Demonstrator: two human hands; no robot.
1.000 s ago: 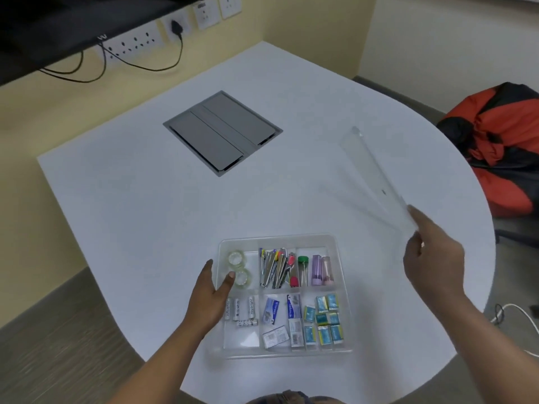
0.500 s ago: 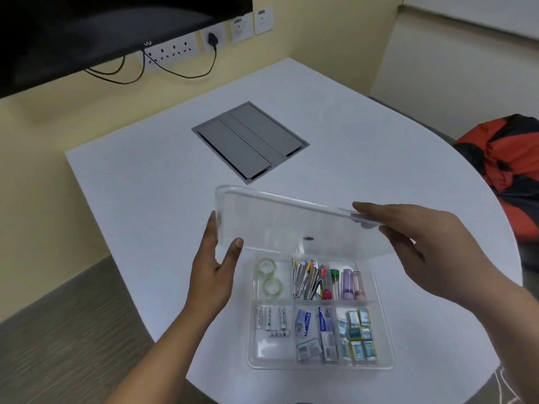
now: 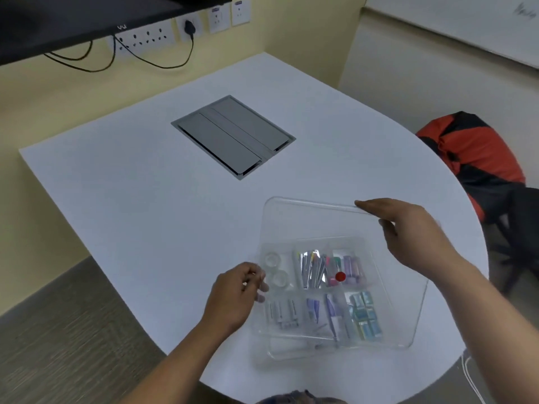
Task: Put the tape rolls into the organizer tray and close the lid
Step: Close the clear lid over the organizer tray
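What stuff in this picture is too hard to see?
- Head view: labels on the small packets are blurred under the clear lid.
- Whether the lid sits fully on the organizer tray: it is see-through and offset, so unclear.
- Left hand fingertips blur at the lid's edge.
- Right hand covers the lid's far corner.
- Tape rolls look hazy.

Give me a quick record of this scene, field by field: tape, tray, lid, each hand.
tape rolls: two, in the tray's far-left compartment
tray: on the white table, compartments filled
lid: clear, held over the tray, offset, not seated
left hand: pinching the lid's left edge
right hand: gripping the lid's far right edge
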